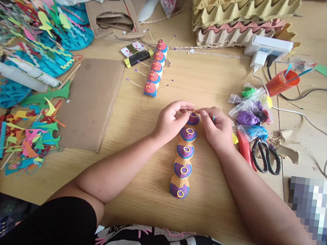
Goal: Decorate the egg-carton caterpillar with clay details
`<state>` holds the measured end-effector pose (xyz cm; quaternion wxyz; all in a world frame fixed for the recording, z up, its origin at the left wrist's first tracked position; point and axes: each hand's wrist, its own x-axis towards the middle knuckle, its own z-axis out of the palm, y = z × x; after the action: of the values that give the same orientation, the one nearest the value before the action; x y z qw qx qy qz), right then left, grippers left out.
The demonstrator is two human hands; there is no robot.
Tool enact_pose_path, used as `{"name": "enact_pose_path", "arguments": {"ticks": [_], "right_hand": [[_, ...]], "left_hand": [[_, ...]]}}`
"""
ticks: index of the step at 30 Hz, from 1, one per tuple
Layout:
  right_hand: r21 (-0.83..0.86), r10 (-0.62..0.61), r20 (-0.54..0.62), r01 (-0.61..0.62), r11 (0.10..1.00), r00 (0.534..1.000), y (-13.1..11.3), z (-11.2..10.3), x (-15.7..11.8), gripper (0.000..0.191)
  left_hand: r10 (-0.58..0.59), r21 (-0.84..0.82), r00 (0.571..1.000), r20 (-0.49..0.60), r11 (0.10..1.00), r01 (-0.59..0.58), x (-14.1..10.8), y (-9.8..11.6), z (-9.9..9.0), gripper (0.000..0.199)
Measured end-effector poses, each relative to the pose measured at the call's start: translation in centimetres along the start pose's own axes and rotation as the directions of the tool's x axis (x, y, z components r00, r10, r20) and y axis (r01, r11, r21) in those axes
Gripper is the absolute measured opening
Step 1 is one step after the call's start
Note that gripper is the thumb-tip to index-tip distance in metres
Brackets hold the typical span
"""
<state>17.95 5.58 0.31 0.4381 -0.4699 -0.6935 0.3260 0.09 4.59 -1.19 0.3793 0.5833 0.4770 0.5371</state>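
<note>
A painted egg-carton strip [182, 169] lies lengthwise before me, its bumps purple and blue with yellow rings on top and tan gaps between. My left hand [173, 123] is at the far bump, its thumb and fingers closed on that end. Opposite it, my right hand [217, 130] has its fingertips bent in at the same bump, near the yellow ring. A thin light-blue stick [213, 119] pokes out between the right fingers; the rest of it is hidden. Further off stands a second egg-carton strip [155, 71], red and blue with faces and purple-tipped sticks at its sides.
Black-handled scissors [266, 156], bags of coloured clay [250, 116] and an orange cup [282, 82] are on the right. A cardboard sheet [89, 102] and paper scraps [33, 141] lie left. Egg trays [243, 18] and a power strip [268, 48] stand behind.
</note>
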Motion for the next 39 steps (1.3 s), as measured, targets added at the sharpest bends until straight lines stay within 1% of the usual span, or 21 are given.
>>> {"name": "enact_pose_path", "arguments": {"ticks": [6,11,13,18,21,25,29,32,36,39], "right_hand": [[0.006,-0.011,-0.008,0.011,1.000,1.000,0.07,0.04,0.01,0.039],[0.003,-0.005,-0.012,0.005,1.000,1.000,0.12,0.04,0.02,0.037],[0.008,-0.010,-0.020,0.010,1.000,1.000,0.11,0.06,0.04,0.033],[0.019,0.005,-0.022,-0.004,1.000,1.000,-0.17,0.11,0.05,0.017],[0.027,0.031,-0.019,-0.031,0.999,0.999,-0.26,0.14,0.03,0.012],[0.020,0.029,-0.010,-0.028,0.999,1.000,-0.17,0.15,0.04,0.017],[-0.003,0.005,-0.003,-0.005,1.000,1.000,0.04,0.11,0.10,0.022],[-0.016,0.012,0.008,-0.012,1.000,1.000,0.18,0.08,0.15,0.022],[-0.029,0.024,0.018,-0.023,0.999,1.000,0.21,0.03,0.17,0.021],[-0.032,0.028,0.021,-0.028,0.999,0.999,0.14,0.00,0.16,0.021]], "left_hand": [[-0.022,0.001,1.000,0.004,1.000,0.022,0.03,-0.01,-0.03,0.020],[0.004,0.014,1.000,-0.009,1.000,-0.003,0.01,-0.09,-0.07,0.019],[0.021,0.021,1.000,-0.012,1.000,-0.021,0.00,-0.15,-0.07,0.019],[0.077,0.064,0.997,-0.028,0.995,-0.075,-0.08,-0.24,-0.05,0.018],[0.067,0.072,0.997,-0.048,0.995,-0.063,-0.13,-0.16,-0.07,0.018],[0.027,0.061,0.997,-0.073,0.998,-0.022,-0.11,0.10,-0.12,0.015],[0.045,0.029,0.994,-0.103,0.999,-0.042,-0.11,0.30,-0.10,0.012],[0.043,0.011,0.994,-0.096,0.999,-0.043,-0.18,0.34,-0.07,0.011],[0.044,0.028,0.996,-0.084,0.999,-0.041,-0.37,0.45,-0.11,0.014],[0.064,0.032,0.997,-0.048,0.998,-0.062,-0.50,0.61,-0.16,0.016]]}}
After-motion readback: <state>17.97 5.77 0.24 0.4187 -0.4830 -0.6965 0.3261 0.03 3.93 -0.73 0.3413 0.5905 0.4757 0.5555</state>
